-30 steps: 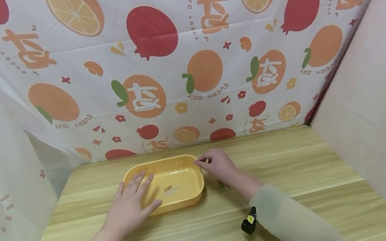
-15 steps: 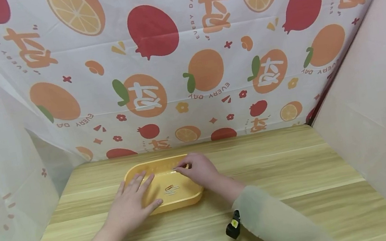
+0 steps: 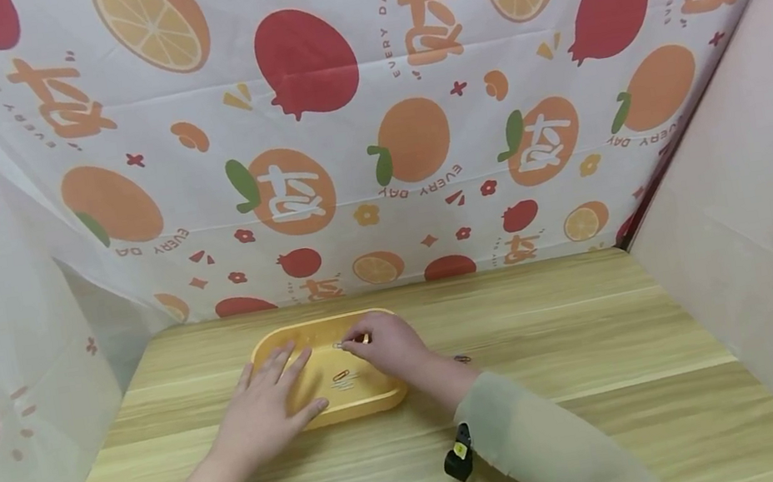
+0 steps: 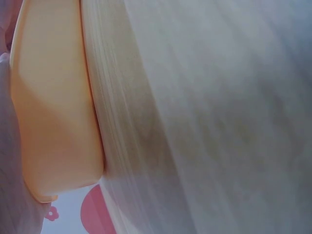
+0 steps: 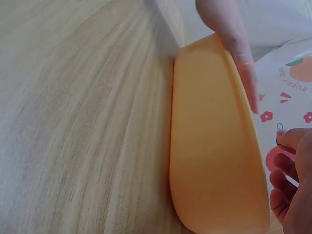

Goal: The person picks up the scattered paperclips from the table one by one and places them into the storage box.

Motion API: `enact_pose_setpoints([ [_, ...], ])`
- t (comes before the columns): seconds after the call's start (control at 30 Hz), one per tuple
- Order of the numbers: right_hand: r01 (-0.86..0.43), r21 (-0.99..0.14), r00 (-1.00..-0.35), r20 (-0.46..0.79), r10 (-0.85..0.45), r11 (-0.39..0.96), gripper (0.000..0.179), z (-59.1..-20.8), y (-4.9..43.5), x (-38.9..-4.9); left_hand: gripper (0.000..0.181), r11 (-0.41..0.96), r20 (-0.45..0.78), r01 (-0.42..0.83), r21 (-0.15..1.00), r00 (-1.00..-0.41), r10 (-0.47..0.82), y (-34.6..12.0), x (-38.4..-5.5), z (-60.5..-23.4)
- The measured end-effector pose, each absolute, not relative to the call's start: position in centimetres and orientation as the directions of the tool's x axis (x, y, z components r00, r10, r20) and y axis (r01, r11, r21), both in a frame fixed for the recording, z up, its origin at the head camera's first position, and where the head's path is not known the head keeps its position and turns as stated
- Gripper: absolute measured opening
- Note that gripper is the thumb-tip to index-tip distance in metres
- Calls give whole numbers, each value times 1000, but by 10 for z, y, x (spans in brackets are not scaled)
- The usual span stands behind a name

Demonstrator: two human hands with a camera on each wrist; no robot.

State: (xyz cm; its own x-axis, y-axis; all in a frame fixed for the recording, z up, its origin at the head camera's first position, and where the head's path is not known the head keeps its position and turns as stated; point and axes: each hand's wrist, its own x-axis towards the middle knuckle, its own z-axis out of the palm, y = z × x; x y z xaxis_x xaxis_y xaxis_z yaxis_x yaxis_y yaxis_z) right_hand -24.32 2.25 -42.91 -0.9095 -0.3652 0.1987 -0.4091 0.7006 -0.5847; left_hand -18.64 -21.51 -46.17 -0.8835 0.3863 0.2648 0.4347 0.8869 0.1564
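Note:
A yellow tray (image 3: 374, 405) lies on the table, and my left hand (image 3: 258, 413) rests over its left side with the fingers spread. My right hand (image 3: 388, 348) is above the tray's right half, pinching a paper clip (image 5: 279, 132) between thumb and fingertips; the other fingers curl loosely in the right wrist view. On the tray's floor lie an orange paper clip (image 3: 341, 375) and several pale ones (image 3: 343, 384). Outside the tray, more paper clips (image 3: 462, 359) show partly behind my right forearm. The left wrist view shows mostly the tray's outer wall (image 4: 58, 107).
The wooden table (image 3: 586, 352) extends to both sides and in front of the tray. A fruit-printed cloth (image 3: 380, 107) hangs at the back, and pale cloth walls (image 3: 759, 199) stand at the sides.
My right hand has moved left from the tray's right rim to above its inside, carrying the pinched paper clip. The left hand has stayed in place.

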Motion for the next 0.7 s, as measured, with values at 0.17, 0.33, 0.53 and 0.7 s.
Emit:
enact_pose_setpoints([
  [0.17, -454, -508, -889, 212, -405, 732, 14, -434, 17, -247, 85, 887, 262, 433, 159, -885, 385, -216, -187, -461],
  [0.33, -453, -442, -890, 171, -424, 774, 15, -437, 11, -252, 85, 890, 253, 428, 153, -888, 384, -216, -189, -463],
  [0.53, -414, -358, -904, 58, -423, 837, 14, -443, 5, -260, 85, 892, 243, 424, 155, -892, 381, -216, -190, -464],
  [0.7, -411, -270, -902, -18, -432, 871, 14, -448, -2, -264, 85, 892, 247, 424, 158, -891, 380, -215, -189, -463],
])
